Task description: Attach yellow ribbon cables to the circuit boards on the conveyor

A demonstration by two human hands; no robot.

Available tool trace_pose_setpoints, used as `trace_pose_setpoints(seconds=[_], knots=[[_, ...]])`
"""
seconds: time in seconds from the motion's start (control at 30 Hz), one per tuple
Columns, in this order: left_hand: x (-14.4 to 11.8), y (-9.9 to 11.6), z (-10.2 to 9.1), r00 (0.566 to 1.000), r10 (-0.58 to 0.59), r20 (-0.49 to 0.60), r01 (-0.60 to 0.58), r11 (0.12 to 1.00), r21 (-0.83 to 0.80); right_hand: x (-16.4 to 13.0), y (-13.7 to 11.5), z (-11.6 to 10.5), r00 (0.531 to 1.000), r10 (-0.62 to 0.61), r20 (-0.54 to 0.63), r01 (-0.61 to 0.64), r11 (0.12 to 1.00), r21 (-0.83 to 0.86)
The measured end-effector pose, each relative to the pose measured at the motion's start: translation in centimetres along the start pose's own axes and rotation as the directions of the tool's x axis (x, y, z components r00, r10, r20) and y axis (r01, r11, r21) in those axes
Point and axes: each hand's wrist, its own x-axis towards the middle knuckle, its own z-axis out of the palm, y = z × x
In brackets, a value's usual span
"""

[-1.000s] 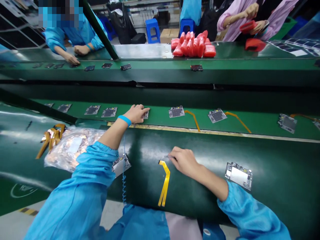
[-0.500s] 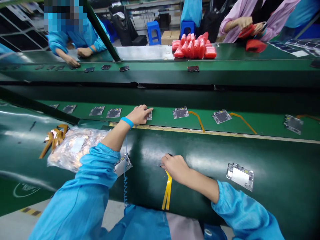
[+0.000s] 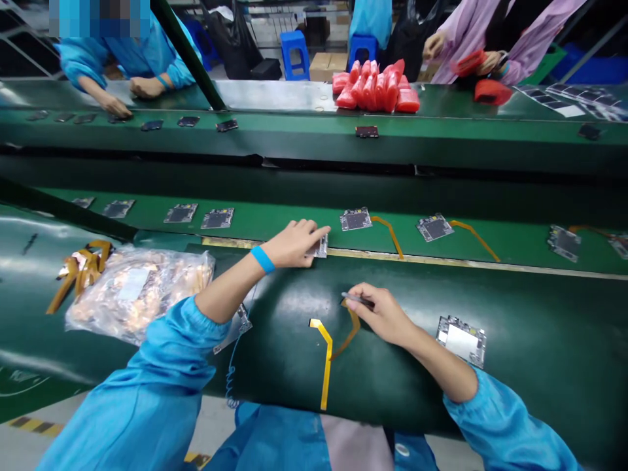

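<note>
Left hand (image 3: 294, 243) lies fingers-down on a small silver-framed circuit board (image 3: 321, 247) at the edge of the green conveyor belt (image 3: 490, 243), pinching it. Right hand (image 3: 380, 314) grips slim metal tweezers (image 3: 357, 300) over a thin amber flex ribbon (image 3: 349, 333) that curls up from the dark green curved surface (image 3: 540, 327), beside a yellow flex strip (image 3: 324, 360). The ribbon looks feather-light, floppy and easily creased, so holding near its end seems safest; the board looks stiff, best held by its edges.
</note>
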Motion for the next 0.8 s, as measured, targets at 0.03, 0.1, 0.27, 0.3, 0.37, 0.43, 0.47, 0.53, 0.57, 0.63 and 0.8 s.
trace_pose_setpoints(seconds=[0.03,0.1,0.27,0.3,0.37,0.43,0.47,0.53,0.57,0.63,0.8], knots=[[0.1,1.4,0.1,0.999,0.041,0.001,-0.041,0.999,0.003,-0.2,0.2,-0.7,1.000,0.016,-0.018,-0.015,0.999,0.032],[0.3,3.9,0.5,0.997,0.081,0.018,-0.082,0.997,0.004,-0.5,0.9,-1.8,0.997,0.053,-0.052,-0.049,0.996,0.075],[0.0,6.5,1.6,0.988,0.154,0.014,-0.153,0.988,-0.030,-0.6,2.9,-3.5,0.981,0.154,-0.120,-0.145,0.986,0.078],[-0.1,6.5,1.7,0.985,0.170,0.006,-0.169,0.985,-0.038,-0.4,3.3,-3.7,0.978,0.164,-0.128,-0.157,0.986,0.063],[-0.2,6.3,1.8,0.981,0.192,0.006,-0.191,0.981,-0.044,0.0,4.0,-3.8,0.975,0.171,-0.144,-0.170,0.985,0.017],[-0.2,6.2,1.9,0.977,0.214,0.015,-0.213,0.976,-0.041,0.5,4.5,-3.8,0.973,0.160,-0.166,-0.168,0.985,-0.037],[-0.1,6.1,1.8,0.973,0.230,0.017,-0.229,0.973,-0.039,0.8,4.7,-3.7,0.973,0.152,-0.176,-0.166,0.984,-0.066],[0.0,6.1,1.8,0.965,0.263,0.015,-0.263,0.964,-0.039,1.4,4.9,-3.6,0.971,0.142,-0.194,-0.168,0.977,-0.128],[0.1,6.2,1.8,0.961,0.277,0.014,-0.276,0.960,-0.040,1.7,5.0,-3.5,0.969,0.140,-0.202,-0.173,0.972,-0.158],[0.2,6.2,1.7,0.956,0.293,0.019,-0.292,0.956,-0.041,2.2,5.1,-3.3,0.966,0.142,-0.218,-0.186,0.962,-0.201],[0.4,6.3,1.8,0.956,0.292,0.037,-0.291,0.956,-0.034,2.9,5.2,-2.9,0.961,0.146,-0.237,-0.203,0.949,-0.241]])
